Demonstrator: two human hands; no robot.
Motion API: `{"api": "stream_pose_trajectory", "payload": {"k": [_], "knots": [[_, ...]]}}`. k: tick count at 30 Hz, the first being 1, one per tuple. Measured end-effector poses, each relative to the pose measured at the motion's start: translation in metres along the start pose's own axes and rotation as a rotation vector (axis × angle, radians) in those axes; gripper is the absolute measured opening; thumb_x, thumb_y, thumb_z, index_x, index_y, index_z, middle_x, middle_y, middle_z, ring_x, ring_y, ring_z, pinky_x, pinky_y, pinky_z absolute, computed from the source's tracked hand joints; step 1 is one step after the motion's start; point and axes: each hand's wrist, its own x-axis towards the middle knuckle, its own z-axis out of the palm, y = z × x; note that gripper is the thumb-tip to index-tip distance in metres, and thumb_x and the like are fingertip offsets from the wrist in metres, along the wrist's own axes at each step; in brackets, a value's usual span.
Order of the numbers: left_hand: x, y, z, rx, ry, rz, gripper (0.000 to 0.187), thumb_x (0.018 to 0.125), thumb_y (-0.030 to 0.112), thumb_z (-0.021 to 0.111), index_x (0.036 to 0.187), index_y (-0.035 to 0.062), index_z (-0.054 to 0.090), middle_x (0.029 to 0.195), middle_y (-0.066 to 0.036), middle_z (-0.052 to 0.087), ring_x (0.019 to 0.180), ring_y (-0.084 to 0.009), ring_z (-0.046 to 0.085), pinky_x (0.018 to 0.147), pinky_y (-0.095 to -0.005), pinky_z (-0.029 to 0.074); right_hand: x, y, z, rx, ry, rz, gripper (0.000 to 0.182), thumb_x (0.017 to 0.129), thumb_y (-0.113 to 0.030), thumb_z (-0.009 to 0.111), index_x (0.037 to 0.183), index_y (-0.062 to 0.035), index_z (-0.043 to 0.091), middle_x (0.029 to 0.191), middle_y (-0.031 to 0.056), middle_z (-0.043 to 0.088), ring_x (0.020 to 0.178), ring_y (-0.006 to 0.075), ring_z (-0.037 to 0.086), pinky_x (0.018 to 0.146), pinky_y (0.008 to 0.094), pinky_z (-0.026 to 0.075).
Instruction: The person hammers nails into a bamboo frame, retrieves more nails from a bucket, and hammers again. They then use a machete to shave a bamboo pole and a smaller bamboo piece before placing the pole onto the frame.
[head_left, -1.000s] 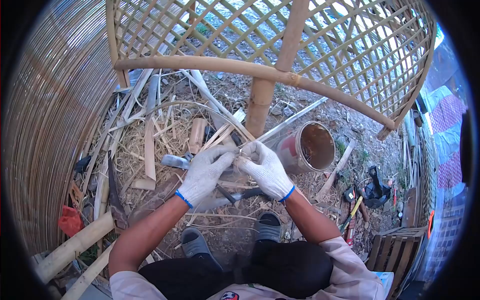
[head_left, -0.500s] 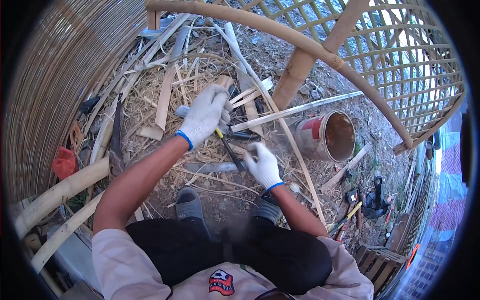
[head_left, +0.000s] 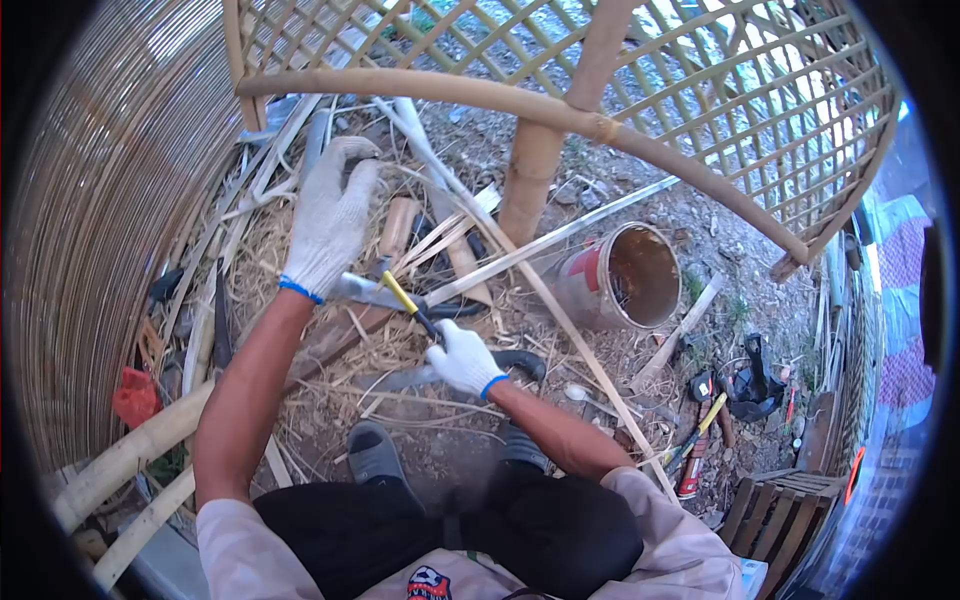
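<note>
My right hand (head_left: 465,360), in a white glove, is closed around the black grip of a hammer (head_left: 402,293) with a yellow shaft. The hammer's head is hard to make out. My gloved left hand (head_left: 332,215) is raised to the left, fingers curved and apart from the thumb, with nothing visible between them. A short bamboo piece (head_left: 398,228) stands just right of it. Below lies a broad blade (head_left: 368,292), close to the hammer's far end. Another blade (head_left: 400,379) with a black curved handle lies under and beside my right hand.
A bucket (head_left: 592,290) lies tipped to the right. Over the far side arches a woven bamboo lattice (head_left: 440,88) on a bamboo post (head_left: 530,185). A long bamboo strip (head_left: 570,325) crosses the ground. Shavings surround my shoes (head_left: 375,455); a wooden crate (head_left: 775,515) stands at lower right.
My left hand has moved left, away from the bamboo piece, and its fingers have opened. My right hand has closed on the hammer's grip and moved left. The view has shifted.
</note>
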Motion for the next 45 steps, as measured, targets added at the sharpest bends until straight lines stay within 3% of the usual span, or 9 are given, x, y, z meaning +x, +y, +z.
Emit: {"api": "stream_pose_trajectory", "payload": {"k": [2,6,13,21,29,34,37,42,45], "knots": [[0.014,0.023,0.007,-0.154,0.039,0.016,0.019,0.105,0.011,0.054,0.119,0.0006,0.061,0.103,-0.007,0.066,0.087,-0.0133,0.064,0.080,-0.0300,0.055,-0.021,-0.002,-0.010,0.162,0.102,-0.060,0.043,0.090,-0.022,0.059,0.124,0.0038,0.057,0.097,0.0316,0.071,0.093,0.0501,0.069,0.085,0.0535,0.053],[0.036,0.054,0.040,-0.397,0.088,0.011,0.025,0.104,0.009,0.055,0.126,-0.0022,0.062,0.111,-0.012,0.071,0.097,-0.0146,0.069,0.088,-0.0294,0.057,-0.053,-0.009,-0.038,0.353,0.309,-0.063,0.034,0.096,-0.016,0.064,0.127,0.0000,0.059,0.085,0.0127,0.069,0.077,0.0150,0.067,0.070,0.0326,0.053],[0.056,0.060,0.168,-0.517,0.175,-0.021,0.021,0.097,0.015,0.066,0.109,-0.0026,0.070,0.099,-0.014,0.072,0.090,-0.0173,0.070,0.083,-0.0341,0.055,-0.078,0.019,-0.132,0.184,0.839,-0.316,0.028,0.099,-0.006,0.054,0.126,0.0010,0.053,0.083,0.0036,0.063,0.070,0.0074,0.059,0.064,0.0238,0.049],[0.069,0.084,0.249,-0.524,0.307,-0.194,0.026,0.097,0.021,0.065,0.108,-0.0022,0.071,0.104,-0.022,0.074,0.097,-0.0354,0.072,0.090,-0.0432,0.054,-0.072,-0.015,-0.259,-0.177,0.912,-0.178,0.019,0.102,-0.008,0.056,0.118,-0.0010,0.063,0.081,0.0057,0.065,0.065,0.0100,0.059,0.062,0.0287,0.049],[0.073,0.085,0.251,-0.395,0.315,-0.186,0.026,0.096,0.023,0.066,0.102,-0.0009,0.073,0.095,-0.021,0.075,0.094,-0.0352,0.073,0.086,-0.0443,0.055,-0.023,-0.029,-0.318,-0.496,0.765,-0.357,0.021,0.104,-0.020,0.056,0.116,-0.0033,0.063,0.080,0.0171,0.069,0.075,0.0366,0.073,0.066,0.0424,0.055],[0.075,0.082,0.246,-0.403,0.280,-0.163,0.033,0.094,0.028,0.069,0.105,-0.0028,0.074,0.097,-0.019,0.077,0.091,-0.0304,0.075,0.085,-0.0408,0.056,-0.009,-0.025,-0.327,-0.564,0.815,-0.589,0.023,0.105,-0.021,0.055,0.117,-0.0039,0.063,0.080,0.0181,0.068,0.067,0.0386,0.071,0.063,0.0441,0.055],[0.075,0.083,0.246,-0.394,0.271,-0.161,0.032,0.094,0.028,0.069,0.104,-0.0019,0.074,0.096,-0.019,0.076,0.092,-0.0319,0.075,0.086,-0.0423,0.056,0.009,-0.017,-0.342,-0.875,0.689,-0.206,0.023,0.104,-0.023,0.056,0.115,-0.0038,0.063,0.079,0.0161,0.068,0.068,0.0368,0.071,0.062,0.0428,0.055],[0.074,0.081,0.247,-0.404,0.290,-0.167,0.030,0.094,0.027,0.068,0.103,-0.0010,0.074,0.096,-0.020,0.075,0.095,-0.0337,0.073,0.088,-0.0437,0.054,-0.004,-0.027,-0.333,-0.621,0.894,-0.634,0.020,0.102,-0.022,0.059,0.112,-0.0055,0.063,0.078,0.0193,0.069,0.070,0.0384,0.071,0.061,0.0425,0.055],[0.072,0.083,0.247,-0.432,0.353,-0.088,0.021,0.095,0.020,0.067,0.095,-0.0008,0.073,0.088,-0.022,0.073,0.086,-0.0375,0.073,0.082,-0.0480,0.055,0.004,-0.010,-0.349,-0.789,0.786,-0.583,0.019,0.101,-0.021,0.060,0.111,-0.0053,0.063,0.079,0.0195,0.069,0.070,0.0391,0.071,0.061,0.0438,0.055]]}}
